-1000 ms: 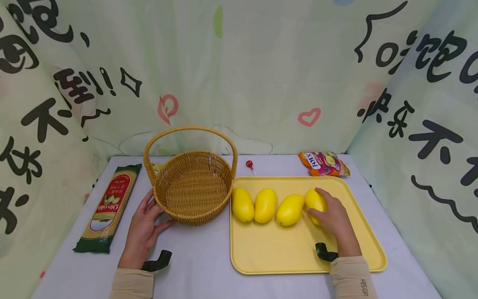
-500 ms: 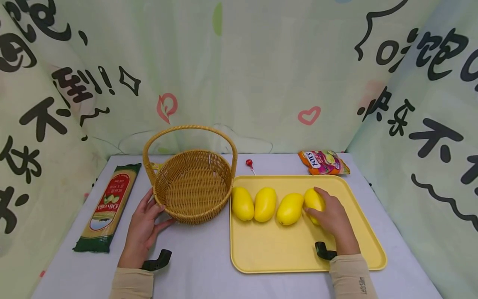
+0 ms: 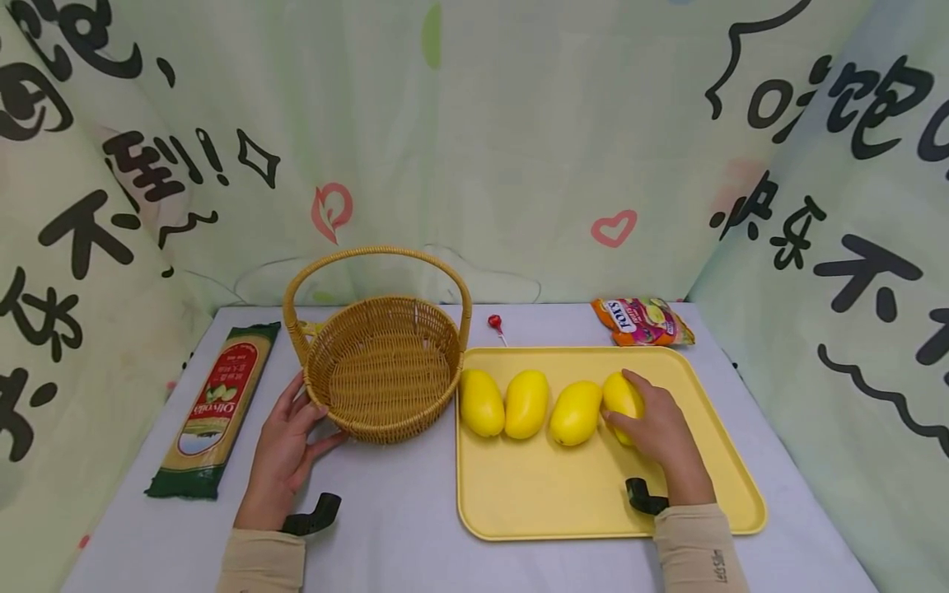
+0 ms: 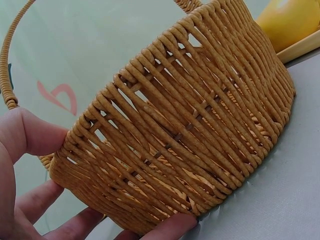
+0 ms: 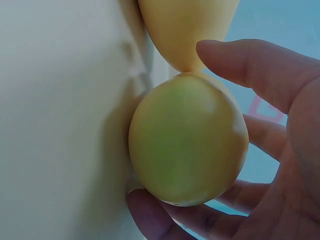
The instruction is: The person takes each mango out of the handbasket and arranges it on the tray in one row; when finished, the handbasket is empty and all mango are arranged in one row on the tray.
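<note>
A wicker basket (image 3: 393, 371) with a tall arched handle stands on the table, with nothing inside it. My left hand (image 3: 285, 453) holds its lower left side; in the left wrist view, fingertips lie at the rim and along the base of the woven wall (image 4: 175, 125). Several yellow mangoes lie in a row on a yellow tray (image 3: 549, 502). My right hand (image 3: 656, 424) grips the rightmost mango (image 3: 621, 399), thumb and fingers on either side. In the right wrist view, this mango (image 5: 187, 142) touches a neighbouring mango (image 5: 187, 25).
A pasta packet (image 3: 218, 403) lies left of the basket. Behind the tray are a red lollipop (image 3: 495, 322) and a colourful candy bag (image 3: 643, 322). A small yellow item (image 3: 311, 328) is partly hidden behind the basket. A printed curtain (image 3: 474, 165) surrounds the table.
The head view has shifted very slightly. Both hands keep their places on the basket and the mango, and nothing has been lifted.
</note>
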Motion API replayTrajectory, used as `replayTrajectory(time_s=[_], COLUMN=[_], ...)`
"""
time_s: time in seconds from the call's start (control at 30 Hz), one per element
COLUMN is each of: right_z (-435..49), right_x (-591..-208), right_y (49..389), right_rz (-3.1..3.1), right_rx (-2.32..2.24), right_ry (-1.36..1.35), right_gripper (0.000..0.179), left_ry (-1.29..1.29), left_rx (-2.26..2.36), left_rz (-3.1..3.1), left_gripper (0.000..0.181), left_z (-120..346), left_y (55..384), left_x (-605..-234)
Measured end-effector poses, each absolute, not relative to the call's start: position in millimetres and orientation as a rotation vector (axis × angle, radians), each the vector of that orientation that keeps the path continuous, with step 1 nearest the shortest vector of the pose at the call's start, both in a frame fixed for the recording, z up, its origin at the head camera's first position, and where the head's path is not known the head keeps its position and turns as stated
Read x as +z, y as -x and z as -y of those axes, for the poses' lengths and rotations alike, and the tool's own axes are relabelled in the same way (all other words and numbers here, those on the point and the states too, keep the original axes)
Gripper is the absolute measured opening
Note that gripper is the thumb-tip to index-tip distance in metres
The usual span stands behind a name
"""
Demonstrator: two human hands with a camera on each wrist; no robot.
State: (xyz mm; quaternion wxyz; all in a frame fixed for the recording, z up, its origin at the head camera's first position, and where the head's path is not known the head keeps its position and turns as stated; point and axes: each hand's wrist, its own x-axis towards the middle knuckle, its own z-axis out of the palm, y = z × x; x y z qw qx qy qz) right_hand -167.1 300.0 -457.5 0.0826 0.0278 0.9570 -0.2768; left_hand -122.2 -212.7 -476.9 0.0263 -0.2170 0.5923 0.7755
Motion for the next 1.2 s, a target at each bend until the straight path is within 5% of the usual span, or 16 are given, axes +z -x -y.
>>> replayTrajectory(time_s=[1.2], right_z=[-288.8], right_x=[-417.1], right_y=[146.6], right_rz=[-2.966], right_rx=[-0.865], right_ry=[-0.131], right_gripper=[0.081], left_ry=[0.663], left_rx=[2.393], left_rz=[-1.843], left_gripper=[0.073], left_z=[212.5], left_y=[122.3], left_x=[-476.9])
